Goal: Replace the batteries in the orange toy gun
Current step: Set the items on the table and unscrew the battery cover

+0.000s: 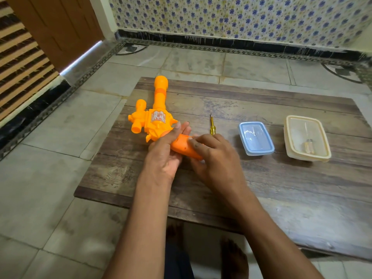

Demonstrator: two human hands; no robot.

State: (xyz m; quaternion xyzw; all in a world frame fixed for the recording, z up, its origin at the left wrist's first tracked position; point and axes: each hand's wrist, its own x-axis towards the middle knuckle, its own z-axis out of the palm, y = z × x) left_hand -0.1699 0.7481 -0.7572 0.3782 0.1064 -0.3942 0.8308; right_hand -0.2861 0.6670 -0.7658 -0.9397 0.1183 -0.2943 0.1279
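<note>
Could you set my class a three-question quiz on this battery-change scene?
1. True or false: the screwdriver lies on the board, untouched.
2. Which container holds a small item: A, blue box; B, cream box?
3. Fill in: both the left hand and right hand hold the toy gun at its ____.

Key: 1 true; 2 B; 3 handle.

Dim, soft indoor light, bright glare under the door (80, 57), wide-angle bending at edges.
</note>
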